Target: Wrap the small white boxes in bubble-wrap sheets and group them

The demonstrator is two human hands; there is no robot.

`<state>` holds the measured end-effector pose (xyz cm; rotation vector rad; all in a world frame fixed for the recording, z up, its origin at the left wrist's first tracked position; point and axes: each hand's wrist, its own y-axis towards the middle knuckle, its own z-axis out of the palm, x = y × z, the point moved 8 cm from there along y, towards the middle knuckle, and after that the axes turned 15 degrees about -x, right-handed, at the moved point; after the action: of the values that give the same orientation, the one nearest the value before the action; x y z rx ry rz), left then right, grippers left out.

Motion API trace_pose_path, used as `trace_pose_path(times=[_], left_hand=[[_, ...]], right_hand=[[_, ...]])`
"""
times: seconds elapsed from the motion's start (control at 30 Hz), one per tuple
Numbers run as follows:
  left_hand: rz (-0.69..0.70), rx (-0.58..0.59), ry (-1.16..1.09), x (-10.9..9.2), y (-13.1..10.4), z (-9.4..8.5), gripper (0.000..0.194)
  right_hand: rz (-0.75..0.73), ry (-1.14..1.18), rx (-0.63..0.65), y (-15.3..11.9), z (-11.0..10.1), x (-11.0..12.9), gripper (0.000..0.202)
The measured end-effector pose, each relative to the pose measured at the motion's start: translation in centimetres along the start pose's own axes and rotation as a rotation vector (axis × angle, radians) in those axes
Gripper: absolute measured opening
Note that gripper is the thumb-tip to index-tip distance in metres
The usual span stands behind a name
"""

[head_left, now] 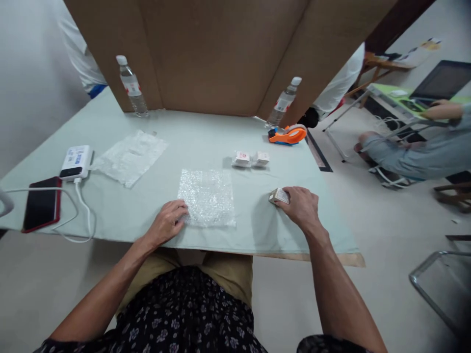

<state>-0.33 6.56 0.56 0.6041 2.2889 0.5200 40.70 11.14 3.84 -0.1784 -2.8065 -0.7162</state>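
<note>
My right hand is closed around a small printed box at the right of the table. To its left, a square sheet of bubble wrap lies flat in front of me. My left hand has its fingers bent over the left edge of that sheet, gripping it at the lower left. Beyond the sheet, two small boxes in clear wrapping, a left one and a right one, stand side by side.
An orange tape dispenser lies at the back right. Water bottles stand at left and right before a cardboard panel. Another plastic sheet, a power bank and a cabled phone lie left. A person sits at right.
</note>
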Motion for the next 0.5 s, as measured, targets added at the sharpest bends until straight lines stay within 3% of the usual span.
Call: trace_pose_path(times=[0.1,0.27,0.4,0.5], left_hand=[[-0.011,0.006,-0.013,-0.1,-0.1,-0.1,0.023],[0.008,-0.012,-0.019,-0.3,-0.1,-0.3,0.021],[0.037,-0.045,-0.042,-0.5,-0.2,-0.4,0.020],[0.044,-0.078,-0.056,-0.6,-0.2,-0.7,0.020]], right_hand=[[0.040,0.281,0.039,-0.8,-0.2,3.6,0.038],[0.160,0.876,0.326,-3.3,2.6,13.5,0.041],[-0.010,0.832,0.464,-3.5,5.5,19.7,0.029],[-0.164,0.680,0.490,-3.3,6.8,21.3,0.033]])
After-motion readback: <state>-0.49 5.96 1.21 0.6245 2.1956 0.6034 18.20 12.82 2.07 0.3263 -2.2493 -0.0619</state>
